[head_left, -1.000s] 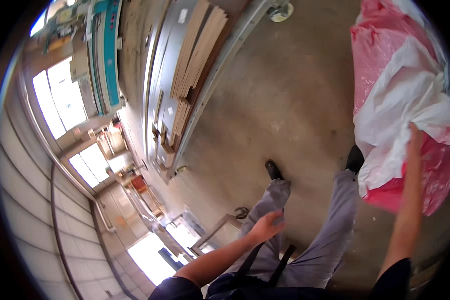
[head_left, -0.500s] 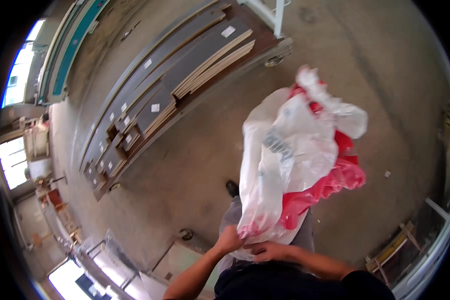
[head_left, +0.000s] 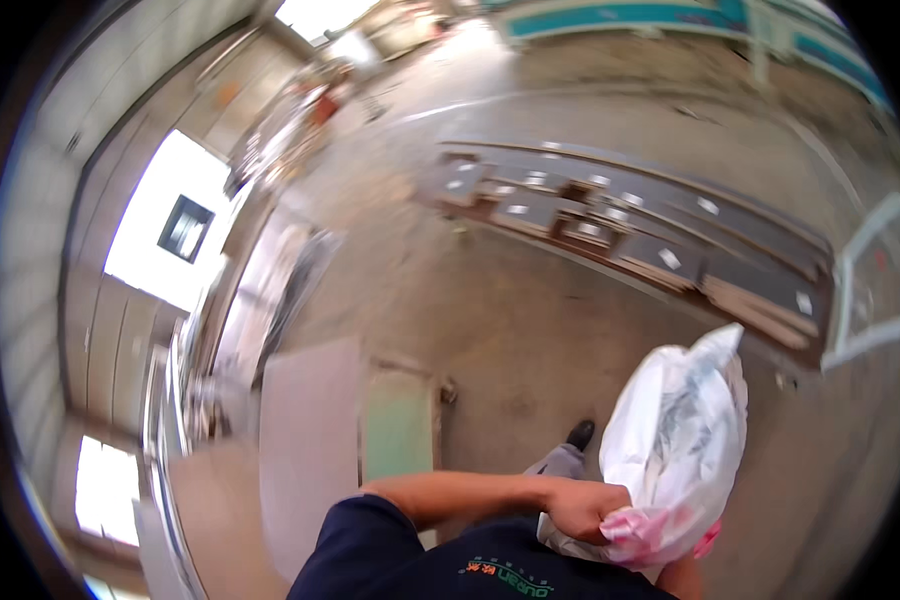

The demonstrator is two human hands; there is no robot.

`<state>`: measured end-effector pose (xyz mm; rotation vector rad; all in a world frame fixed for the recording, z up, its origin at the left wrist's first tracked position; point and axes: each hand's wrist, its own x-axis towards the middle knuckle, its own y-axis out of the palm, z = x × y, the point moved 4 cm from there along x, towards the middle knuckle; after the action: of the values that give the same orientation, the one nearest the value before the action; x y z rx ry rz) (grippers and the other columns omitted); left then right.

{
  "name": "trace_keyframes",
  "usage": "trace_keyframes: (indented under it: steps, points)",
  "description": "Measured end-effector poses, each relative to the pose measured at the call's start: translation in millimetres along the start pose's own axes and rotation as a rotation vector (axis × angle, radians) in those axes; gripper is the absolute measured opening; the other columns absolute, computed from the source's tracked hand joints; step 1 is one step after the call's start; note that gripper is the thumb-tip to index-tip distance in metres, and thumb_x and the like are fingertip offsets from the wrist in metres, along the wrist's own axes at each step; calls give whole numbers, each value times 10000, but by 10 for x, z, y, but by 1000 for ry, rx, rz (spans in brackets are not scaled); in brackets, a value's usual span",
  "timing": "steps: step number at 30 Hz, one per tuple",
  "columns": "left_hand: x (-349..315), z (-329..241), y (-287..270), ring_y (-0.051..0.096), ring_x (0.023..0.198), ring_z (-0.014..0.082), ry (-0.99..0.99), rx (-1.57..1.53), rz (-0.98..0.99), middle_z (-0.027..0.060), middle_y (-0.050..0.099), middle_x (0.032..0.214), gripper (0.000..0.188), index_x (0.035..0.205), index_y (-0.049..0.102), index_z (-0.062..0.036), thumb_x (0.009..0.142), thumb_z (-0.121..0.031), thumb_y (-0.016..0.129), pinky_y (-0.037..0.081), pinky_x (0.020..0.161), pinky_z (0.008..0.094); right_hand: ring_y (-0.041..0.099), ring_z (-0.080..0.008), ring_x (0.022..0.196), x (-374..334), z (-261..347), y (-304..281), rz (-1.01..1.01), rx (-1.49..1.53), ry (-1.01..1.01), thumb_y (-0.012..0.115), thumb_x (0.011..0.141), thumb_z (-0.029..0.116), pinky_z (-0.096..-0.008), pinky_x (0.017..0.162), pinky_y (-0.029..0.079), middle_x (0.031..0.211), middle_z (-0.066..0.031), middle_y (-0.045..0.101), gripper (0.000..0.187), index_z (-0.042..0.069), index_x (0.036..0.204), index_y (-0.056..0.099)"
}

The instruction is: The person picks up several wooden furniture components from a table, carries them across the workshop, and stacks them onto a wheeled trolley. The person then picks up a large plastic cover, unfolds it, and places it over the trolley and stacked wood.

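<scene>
My left hand (head_left: pixel 577 510) is closed on the gathered, pink-marked near edge of a big crumpled plastic bag (head_left: pixel 675 430), mostly white with faint grey printing. The bag hangs out in front of me, bulging away from my body toward the floor. A bit of pink-red plastic shows at its lower right edge. Of my right arm only a patch of skin (head_left: pixel 678 577) shows below the bag; the fingers of that hand are hidden behind the plastic.
Ahead, a low wheeled cart (head_left: pixel 590 262) carries stacks of dark panels with white labels. A white metal frame (head_left: pixel 870 285) rises at its right end. Left of me stand a pale board (head_left: pixel 310 440) and a green-topped surface (head_left: pixel 398 425). My shoe (head_left: pixel 581 434) is on the concrete floor.
My view has swung left, so the cart now lies ahead and to the right. The bag's red side has mostly turned out of sight, and my right hand has gone behind it.
</scene>
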<state>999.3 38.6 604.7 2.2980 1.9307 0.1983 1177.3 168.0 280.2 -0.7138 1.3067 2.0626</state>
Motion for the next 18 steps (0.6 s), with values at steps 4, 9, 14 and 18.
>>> trace_keyframes:
  steps: [4,9,14,18]
  points:
    - [-298,-635,516,385,511,287,32,237,-117,181,429,559,152,659,445,11,671,-59,580,334,491,368,550,-266,1048,308,-102,757,328,-355,121,460,870,360,-423,843,485,1168,-131,558,482,70,1254,447]
    - [-680,-1156,1054,411,565,382,47,380,-453,199,487,615,113,663,482,-2,671,-53,583,359,507,388,533,-274,1080,159,-122,1320,599,-553,170,446,880,356,-423,885,464,1191,-141,546,482,50,1252,453]
    - [-1606,-1525,1197,451,573,89,-100,458,-963,78,562,632,70,796,590,-6,745,-54,596,412,538,289,517,-282,1112,20,224,1521,697,-501,32,432,889,352,-423,927,442,1214,-150,535,484,31,1251,458]
    - [-2723,-1252,851,523,684,70,-174,788,-1579,12,606,698,59,814,633,-18,772,-57,619,465,611,278,504,-289,1138,-191,649,1414,780,-294,-210,420,897,348,-423,960,424,1233,-158,525,487,15,1249,462]
